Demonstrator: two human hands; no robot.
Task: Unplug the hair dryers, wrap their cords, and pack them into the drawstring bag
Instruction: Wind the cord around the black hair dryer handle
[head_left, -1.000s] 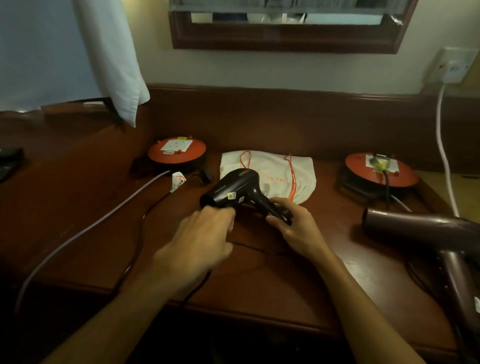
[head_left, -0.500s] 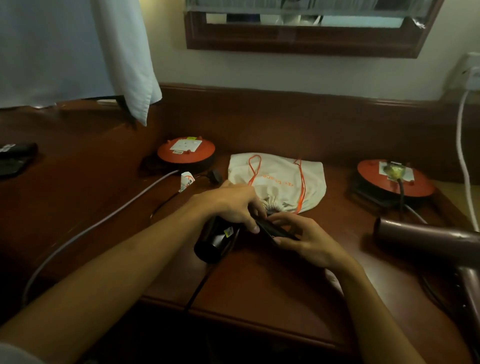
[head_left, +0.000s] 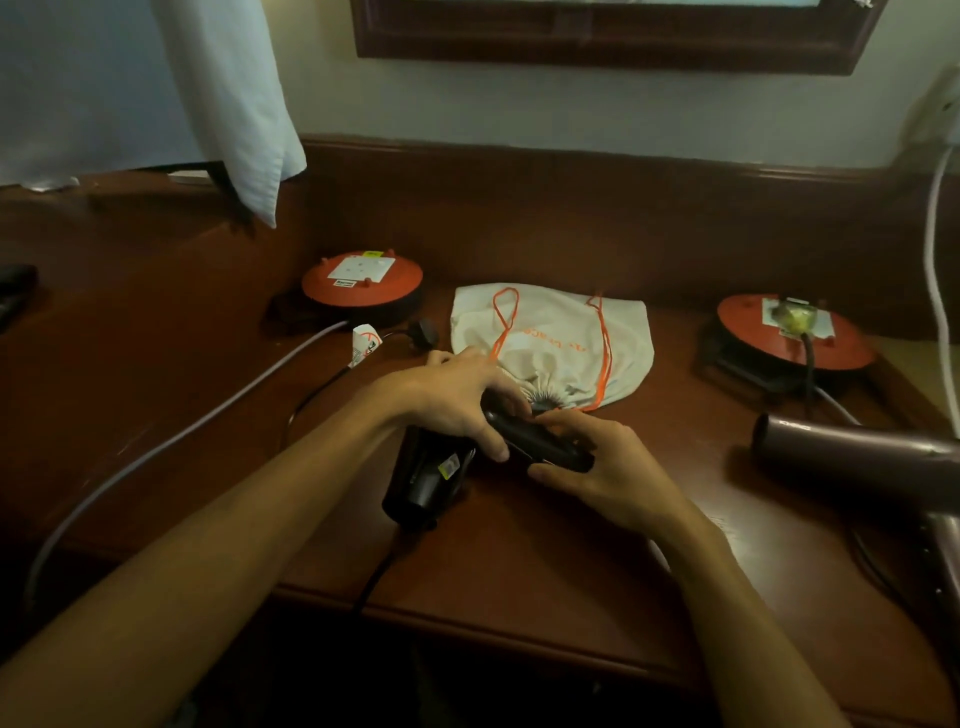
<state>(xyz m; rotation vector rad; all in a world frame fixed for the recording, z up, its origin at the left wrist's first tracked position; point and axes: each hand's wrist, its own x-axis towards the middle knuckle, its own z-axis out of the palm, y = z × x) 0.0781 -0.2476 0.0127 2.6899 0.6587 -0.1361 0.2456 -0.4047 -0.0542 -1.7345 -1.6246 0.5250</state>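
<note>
A black hair dryer (head_left: 426, 475) lies on the wooden desk (head_left: 519, 561), barrel pointing toward me. My left hand (head_left: 457, 397) grips its body from above. My right hand (head_left: 597, 467) holds its folding handle (head_left: 540, 447) between fingers and thumb. Its black plug (head_left: 423, 330) lies loose on the desk, with a white tag (head_left: 366, 343) on the cord. Behind the hands lies a cream drawstring bag (head_left: 561, 343) with orange cords, mouth gathered toward me. A maroon hair dryer (head_left: 857, 454) rests at the right, its cord plugged into the right orange reel (head_left: 795, 332).
A second orange cable reel (head_left: 363, 283) sits at back left with a grey cable (head_left: 208, 421) trailing over the desk edge. A white cable (head_left: 937, 291) hangs from a wall socket at far right. White cloth (head_left: 234, 93) hangs at upper left. A wooden backboard rims the desk.
The black dryer has been turned so its barrel points toward me, and my left hand moved from the barrel's side to on top. My right hand stays on the handle.
</note>
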